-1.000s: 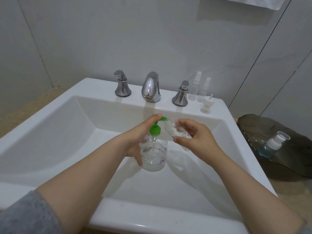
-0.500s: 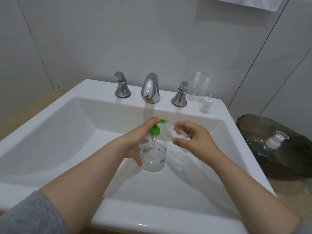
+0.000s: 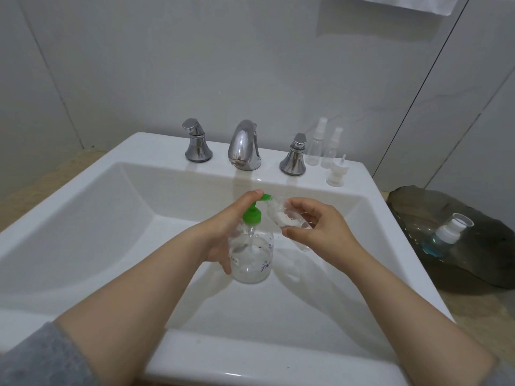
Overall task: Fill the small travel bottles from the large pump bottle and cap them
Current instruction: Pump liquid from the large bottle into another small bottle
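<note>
A clear large pump bottle (image 3: 252, 259) with a green pump head (image 3: 253, 213) is held over the sink basin. My left hand (image 3: 223, 232) grips its body, and one finger lies on top of the pump head. My right hand (image 3: 317, 228) holds a small clear travel bottle (image 3: 281, 215), tilted with its mouth at the green spout. White foam shows inside it. Two more small spray bottles (image 3: 316, 147) (image 3: 331, 151) stand capped on the sink ledge at the back right, with a loose white spray cap (image 3: 335, 174) in front of them.
The white sink (image 3: 83, 218) has a chrome faucet (image 3: 243, 146) and two chrome handles (image 3: 196, 143) (image 3: 294, 157) at the back. To the right a dark leaf-shaped tray (image 3: 473, 213) holds a bottle of blue liquid with a white cap (image 3: 446, 234). Tiled walls close in behind.
Both hands and the two bottles have stayed almost in place. The view has shifted slightly.
</note>
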`<state>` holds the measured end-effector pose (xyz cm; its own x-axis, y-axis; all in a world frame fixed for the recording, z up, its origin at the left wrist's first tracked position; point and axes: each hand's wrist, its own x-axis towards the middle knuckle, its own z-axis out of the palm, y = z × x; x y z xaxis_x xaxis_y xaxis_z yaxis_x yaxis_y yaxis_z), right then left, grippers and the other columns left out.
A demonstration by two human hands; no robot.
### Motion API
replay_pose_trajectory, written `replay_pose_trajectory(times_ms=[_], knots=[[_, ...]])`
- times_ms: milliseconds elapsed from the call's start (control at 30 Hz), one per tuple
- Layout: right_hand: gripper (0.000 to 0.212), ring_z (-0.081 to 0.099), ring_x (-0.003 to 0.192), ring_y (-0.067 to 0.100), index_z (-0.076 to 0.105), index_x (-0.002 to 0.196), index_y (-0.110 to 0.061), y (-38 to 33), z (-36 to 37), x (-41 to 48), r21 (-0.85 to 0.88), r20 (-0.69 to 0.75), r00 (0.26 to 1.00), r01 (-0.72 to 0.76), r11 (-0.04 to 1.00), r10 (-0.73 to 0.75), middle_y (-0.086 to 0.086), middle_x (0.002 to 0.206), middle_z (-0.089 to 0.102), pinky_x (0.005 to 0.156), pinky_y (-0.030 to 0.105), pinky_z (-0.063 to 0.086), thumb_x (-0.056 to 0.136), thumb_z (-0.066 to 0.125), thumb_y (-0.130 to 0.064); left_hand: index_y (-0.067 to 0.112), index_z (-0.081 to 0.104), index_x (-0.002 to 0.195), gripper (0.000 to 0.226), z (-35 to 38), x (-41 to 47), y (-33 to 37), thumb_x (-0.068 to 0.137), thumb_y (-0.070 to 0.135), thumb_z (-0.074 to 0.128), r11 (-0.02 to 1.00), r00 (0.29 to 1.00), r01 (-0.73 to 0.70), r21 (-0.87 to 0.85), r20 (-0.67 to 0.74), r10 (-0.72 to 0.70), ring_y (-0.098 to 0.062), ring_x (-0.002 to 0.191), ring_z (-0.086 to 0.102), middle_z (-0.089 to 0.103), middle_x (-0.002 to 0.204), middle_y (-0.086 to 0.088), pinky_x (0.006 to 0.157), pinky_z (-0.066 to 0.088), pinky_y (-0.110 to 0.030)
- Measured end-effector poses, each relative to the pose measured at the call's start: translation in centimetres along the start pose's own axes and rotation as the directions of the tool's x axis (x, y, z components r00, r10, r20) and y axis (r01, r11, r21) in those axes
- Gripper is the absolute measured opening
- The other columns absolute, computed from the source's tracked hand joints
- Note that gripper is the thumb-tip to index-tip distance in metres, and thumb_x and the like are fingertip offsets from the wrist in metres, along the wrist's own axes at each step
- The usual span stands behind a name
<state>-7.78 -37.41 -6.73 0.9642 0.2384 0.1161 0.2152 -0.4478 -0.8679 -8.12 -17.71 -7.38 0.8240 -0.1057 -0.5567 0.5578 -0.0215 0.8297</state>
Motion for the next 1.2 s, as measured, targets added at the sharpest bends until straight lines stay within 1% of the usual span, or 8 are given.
replay_pose_trajectory(times_ms=[167, 300, 567, 700, 767, 867, 1033, 1200], knots=[[0.045, 0.065, 0.1, 0.003, 0.065, 0.106, -0.033, 0.09, 0.06, 0.02, -0.005, 0.002, 1.0, 0.001, 1.0, -0.001, -0.011, 0.105, 0.07, 0.096, 0.031, 0.051, 0.073, 0.078, -0.006, 0.036, 0.048, 0.131, 0.067, -0.04, 0.09, -0.01, 0.077, 0.076, 0.057, 1.0, 1.0, -0.017, 0.008, -0.023, 0.017, -0.036, 0.141, 0.036, 0.038, 0.148, -0.004, 0.102, 0.025, -0.08], [0.046, 0.064, 0.101, 0.001, 0.065, 0.109, -0.032, 0.14, 0.08, 0.03, -0.01, 0.007, 1.0, -0.007, 1.0, 0.007, -0.012, 0.107, 0.07, 0.096, 0.031, 0.051, 0.073, 0.078, -0.006, 0.034, 0.053, 0.125, 0.052, -0.25, 0.18, 0.1, 0.085, 0.067, 0.054, 0.999, 0.999, -0.034, 0.011, -0.029, 0.034, -0.037, 0.139, 0.04, 0.048, 0.124, 0.0, 0.099, 0.03, -0.079], [0.046, 0.063, 0.103, -0.002, 0.064, 0.11, -0.031, 0.13, 0.07, -0.11, -0.038, 0.015, 1.0, -0.018, 0.999, 0.018, -0.015, 0.108, 0.068, 0.096, 0.029, 0.051, 0.074, 0.078, -0.006, 0.031, 0.058, 0.12, 0.044, -0.33, 0.03, 0.22, 0.088, 0.061, 0.055, 1.0, 1.0, -0.007, 0.005, -0.011, 0.007, -0.038, 0.139, 0.04, 0.048, 0.126, -0.003, 0.101, 0.03, -0.078], [0.046, 0.063, 0.102, 0.0, 0.065, 0.112, -0.031, 0.21, 0.08, -0.07, -0.032, 0.018, 0.999, -0.027, 0.999, 0.027, -0.015, 0.108, 0.069, 0.095, 0.029, 0.051, 0.074, 0.079, -0.009, 0.031, 0.047, 0.137, 0.077, -0.2, 0.07, -0.08, 0.076, 0.076, 0.058, 0.998, 0.999, 0.036, 0.043, -0.02, -0.035, -0.041, 0.137, 0.042, 0.041, 0.148, -0.009, 0.106, 0.026, -0.075], [0.047, 0.063, 0.104, 0.003, 0.065, 0.114, -0.028, 0.22, 0.09, 0.02, -0.018, 0.008, 1.0, -0.026, 1.0, 0.026, -0.014, 0.108, 0.069, 0.096, 0.031, 0.05, 0.074, 0.079, -0.009, 0.033, 0.042, 0.144, 0.099, -0.07, -0.01, -0.15, 0.061, 0.084, 0.059, 0.997, 0.999, 0.054, 0.06, 0.002, -0.054, -0.041, 0.139, 0.039, 0.038, 0.153, -0.009, 0.108, 0.022, -0.075], [0.049, 0.064, 0.105, 0.002, 0.066, 0.118, -0.024, 0.16, 0.06, 0.07, 0.001, -0.002, 1.0, -0.023, 1.0, 0.023, -0.014, 0.109, 0.069, 0.098, 0.03, 0.05, 0.074, 0.079, -0.008, 0.034, 0.037, 0.15, 0.113, -0.01, -0.1, 0.01, 0.054, 0.091, 0.058, 0.997, 0.998, 0.064, 0.039, 0.022, -0.065, -0.04, 0.143, 0.034, 0.035, 0.157, -0.009, 0.109, 0.016, -0.077], [0.049, 0.064, 0.104, 0.004, 0.066, 0.118, -0.024, 0.15, 0.06, 0.09, -0.006, -0.005, 1.0, -0.021, 1.0, 0.02, -0.012, 0.108, 0.07, 0.098, 0.033, 0.05, 0.073, 0.079, -0.007, 0.033, 0.037, 0.149, 0.108, -0.02, -0.05, 0.08, 0.058, 0.089, 0.052, 0.999, 0.998, 0.046, 0.024, 0.031, -0.047, -0.039, 0.142, 0.036, 0.035, 0.156, -0.009, 0.11, 0.016, -0.077], [0.048, 0.065, 0.103, 0.005, 0.066, 0.115, -0.026, 0.11, 0.06, 0.07, 0.003, -0.007, 1.0, -0.023, 1.0, 0.023, -0.011, 0.108, 0.07, 0.097, 0.034, 0.051, 0.073, 0.079, -0.007, 0.035, 0.043, 0.141, 0.098, -0.01, -0.23, 0.16, 0.059, 0.086, 0.061, 0.999, 0.999, 0.03, 0.03, 0.014, -0.031, -0.037, 0.138, 0.041, 0.037, 0.154, -0.007, 0.106, 0.022, -0.077]])
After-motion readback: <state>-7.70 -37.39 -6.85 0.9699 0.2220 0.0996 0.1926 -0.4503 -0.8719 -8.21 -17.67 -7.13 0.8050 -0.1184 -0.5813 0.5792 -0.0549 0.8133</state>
